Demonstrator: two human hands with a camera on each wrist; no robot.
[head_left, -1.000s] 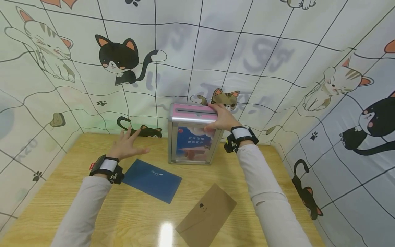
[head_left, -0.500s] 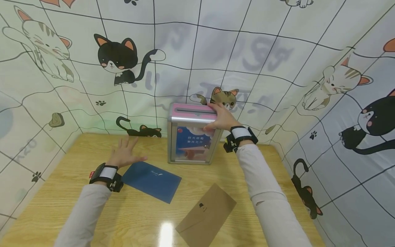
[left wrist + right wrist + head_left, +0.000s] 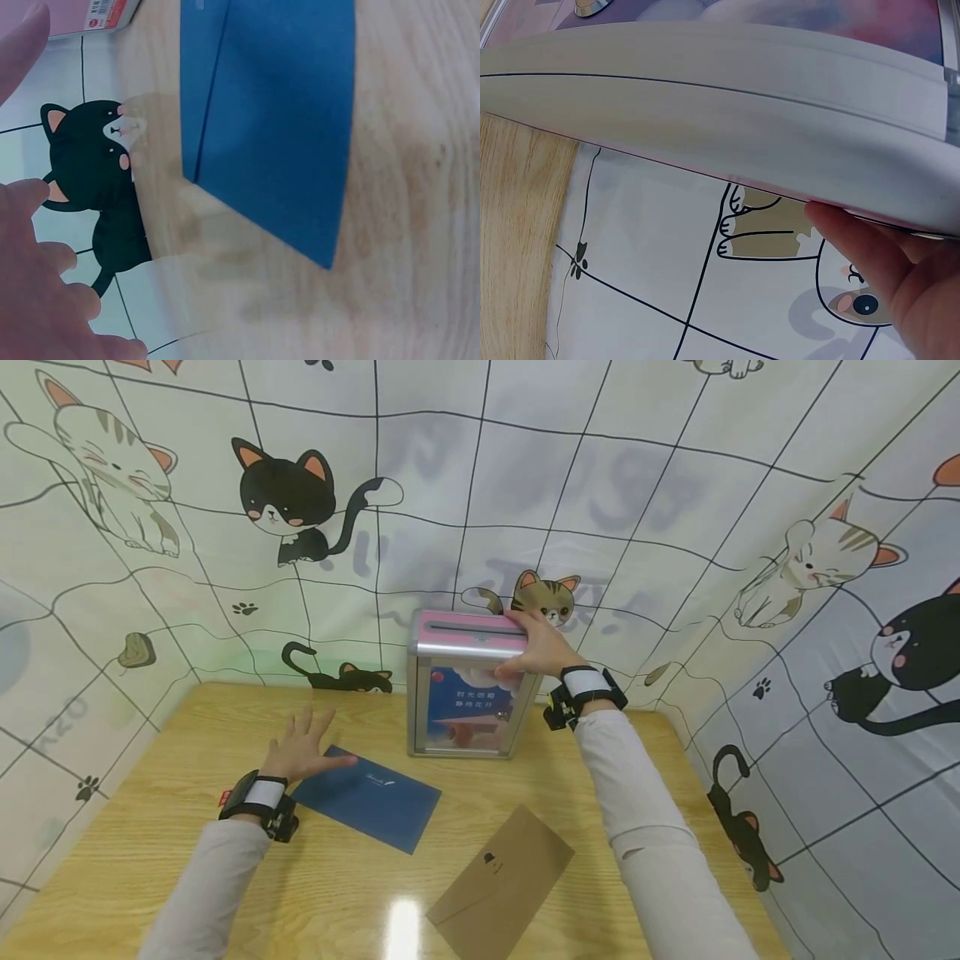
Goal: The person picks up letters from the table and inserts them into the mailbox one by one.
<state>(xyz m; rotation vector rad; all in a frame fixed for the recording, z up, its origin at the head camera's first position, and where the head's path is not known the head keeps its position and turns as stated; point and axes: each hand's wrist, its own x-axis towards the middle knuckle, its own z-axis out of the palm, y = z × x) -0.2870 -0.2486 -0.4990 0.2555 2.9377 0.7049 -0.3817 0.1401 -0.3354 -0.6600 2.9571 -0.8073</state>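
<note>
Left hand (image 3: 303,750): fingers spread wide, holding nothing; blue envelope (image 3: 375,802) just right, partly beneath. Pink-topped letter box (image 3: 467,710): farther right. Kraft envelope (image 3: 501,881): near side of right hand (image 3: 547,647), which grips the box's right end. Judged: box steadied; both envelopes yet outside.

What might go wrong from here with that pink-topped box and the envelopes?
The right grip holds the pink-topped box only by its upper right end, so a nudge might twist or tip it.
The blue envelope lies flat on the table, and the spread left grip isn't holding it, so picking it up might slide or crease it.
The slot on the box's top looks narrow, so an envelope fed in crooked might catch.
</note>
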